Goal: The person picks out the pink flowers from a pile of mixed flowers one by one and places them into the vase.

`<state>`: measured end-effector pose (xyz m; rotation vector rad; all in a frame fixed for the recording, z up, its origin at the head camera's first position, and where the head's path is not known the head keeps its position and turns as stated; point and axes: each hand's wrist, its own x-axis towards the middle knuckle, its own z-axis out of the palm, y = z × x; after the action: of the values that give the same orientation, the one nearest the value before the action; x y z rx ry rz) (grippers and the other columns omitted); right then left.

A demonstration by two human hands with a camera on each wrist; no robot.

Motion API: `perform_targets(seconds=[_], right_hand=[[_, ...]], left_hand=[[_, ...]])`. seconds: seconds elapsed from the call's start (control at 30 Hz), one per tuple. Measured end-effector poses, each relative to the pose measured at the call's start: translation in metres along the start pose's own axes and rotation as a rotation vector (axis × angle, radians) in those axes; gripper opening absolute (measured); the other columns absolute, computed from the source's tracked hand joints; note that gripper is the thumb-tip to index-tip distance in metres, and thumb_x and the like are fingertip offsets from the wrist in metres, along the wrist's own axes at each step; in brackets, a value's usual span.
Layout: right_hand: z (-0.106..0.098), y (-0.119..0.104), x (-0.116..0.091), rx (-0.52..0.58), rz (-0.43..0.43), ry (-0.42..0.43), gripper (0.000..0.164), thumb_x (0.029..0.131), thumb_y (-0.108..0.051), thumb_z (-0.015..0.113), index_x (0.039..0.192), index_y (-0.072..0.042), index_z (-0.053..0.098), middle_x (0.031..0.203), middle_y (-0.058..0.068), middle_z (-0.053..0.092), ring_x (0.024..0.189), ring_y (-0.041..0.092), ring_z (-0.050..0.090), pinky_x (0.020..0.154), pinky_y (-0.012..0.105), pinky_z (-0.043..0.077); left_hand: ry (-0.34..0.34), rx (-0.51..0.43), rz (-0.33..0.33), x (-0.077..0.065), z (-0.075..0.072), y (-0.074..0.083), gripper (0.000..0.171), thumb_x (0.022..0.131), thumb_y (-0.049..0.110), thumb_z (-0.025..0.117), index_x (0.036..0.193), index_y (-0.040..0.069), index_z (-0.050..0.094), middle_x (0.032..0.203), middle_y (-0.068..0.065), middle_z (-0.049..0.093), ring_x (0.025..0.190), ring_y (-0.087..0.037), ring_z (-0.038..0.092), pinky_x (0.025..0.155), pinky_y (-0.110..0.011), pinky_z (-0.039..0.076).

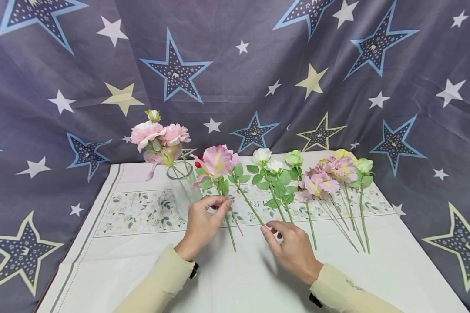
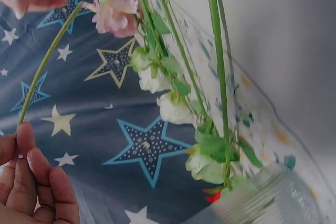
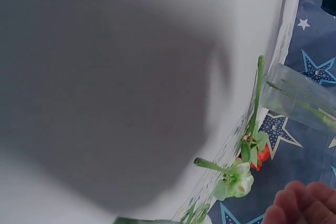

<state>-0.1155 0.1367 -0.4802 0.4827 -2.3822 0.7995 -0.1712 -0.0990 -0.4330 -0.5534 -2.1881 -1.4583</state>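
Note:
My left hand (image 1: pixel 205 221) pinches the green stem of a pink flower (image 1: pixel 218 161) between thumb and fingertips. Its petals show pale yellow centres, and the bloom stands above the hand, just right of a ribbed glass vase (image 1: pixel 180 187). In the left wrist view, the held stem (image 2: pixel 42 77) slants up from the fingers towards the other hand. My right hand (image 1: pixel 291 248) hovers over the table, fingers loosely bent, with nothing seen in its grasp. Close to its fingertips is the end of a flower stem (image 1: pixel 250 206) lying on the cloth.
Pink flowers (image 1: pixel 160 134) stand in the vase. White roses (image 1: pixel 261 155), a pale green rose (image 1: pixel 293 158) and several pink-purple flowers (image 1: pixel 317 182) lie in a row along the back. A red flower (image 3: pixel 262 156) lies near the vase. A starred curtain (image 1: pixel 235 78) hangs behind the table.

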Motion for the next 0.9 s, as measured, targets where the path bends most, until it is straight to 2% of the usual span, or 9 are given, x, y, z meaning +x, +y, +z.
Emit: perform_targets(seconds=[0.3,0.47,0.7,0.9], right_hand=[[-0.005,0.005,-0.001,-0.021,0.014,0.003,0.017,0.094,-0.025,0.075,0.098,-0.010,0.078,0.088,0.003,0.075,0.078,0.016,0.069,0.063,0.032,0.057],[-0.005,0.008,-0.001,-0.023,0.008,0.014,0.016,0.094,-0.025,0.075,0.098,-0.009,0.078,0.086,0.002,0.074,0.077,0.017,0.069,0.063,0.034,0.057],[-0.006,0.011,-0.002,-0.012,0.011,0.023,0.016,0.093,-0.024,0.076,0.097,-0.008,0.078,0.084,0.000,0.072,0.075,0.019,0.069,0.062,0.034,0.056],[-0.006,0.011,-0.001,-0.015,0.011,0.027,0.015,0.092,-0.024,0.077,0.096,-0.009,0.078,0.083,0.000,0.072,0.074,0.020,0.069,0.062,0.034,0.056]], left_hand=[[0.031,0.063,0.071,0.012,-0.016,0.003,0.005,0.090,0.008,0.080,0.085,0.008,0.079,0.078,0.001,0.073,0.070,-0.013,0.066,0.064,-0.030,0.055],[0.063,0.087,0.101,0.021,-0.025,0.004,0.005,0.089,0.007,0.080,0.086,0.004,0.079,0.079,-0.002,0.073,0.070,-0.014,0.065,0.065,-0.026,0.053],[0.127,0.125,0.214,0.034,-0.036,0.007,0.005,0.086,0.000,0.081,0.086,0.004,0.079,0.078,-0.004,0.073,0.068,-0.017,0.066,0.064,-0.025,0.052],[0.166,0.159,0.253,0.042,-0.047,0.012,0.004,0.086,0.000,0.081,0.085,0.004,0.079,0.078,-0.005,0.074,0.068,-0.019,0.067,0.066,-0.023,0.051]])
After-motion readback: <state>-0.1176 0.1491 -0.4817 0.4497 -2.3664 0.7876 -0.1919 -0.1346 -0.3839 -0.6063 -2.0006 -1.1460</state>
